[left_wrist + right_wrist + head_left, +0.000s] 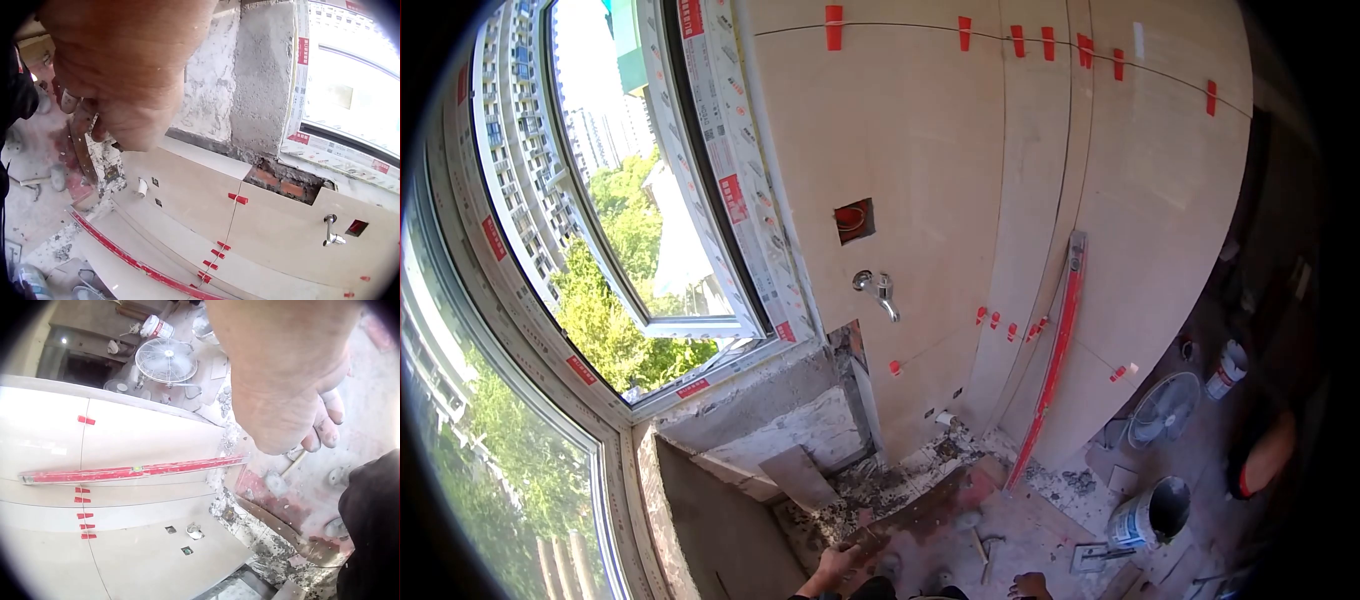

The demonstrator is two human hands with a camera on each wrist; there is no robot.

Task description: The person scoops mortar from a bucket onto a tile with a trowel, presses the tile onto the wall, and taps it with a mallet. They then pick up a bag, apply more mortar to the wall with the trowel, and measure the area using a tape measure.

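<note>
My left hand hangs low at the bottom of the head view, fingers loosely curled. In the left wrist view the back of that hand hides part of the floor and lower wall. My right hand is at the bottom edge, right of my feet. Its fingers bend loosely with nothing visible in them. On the floor between the hands lies a mallet with a light handle. A long red spirit level leans upright against the beige tiled wall, which has red tile wedges along its joints.
A tap and a box cutout are in the wall beside the open window. Rubble lies along the wall's foot. A bucket, a trowel and a fan stand or lie to the right.
</note>
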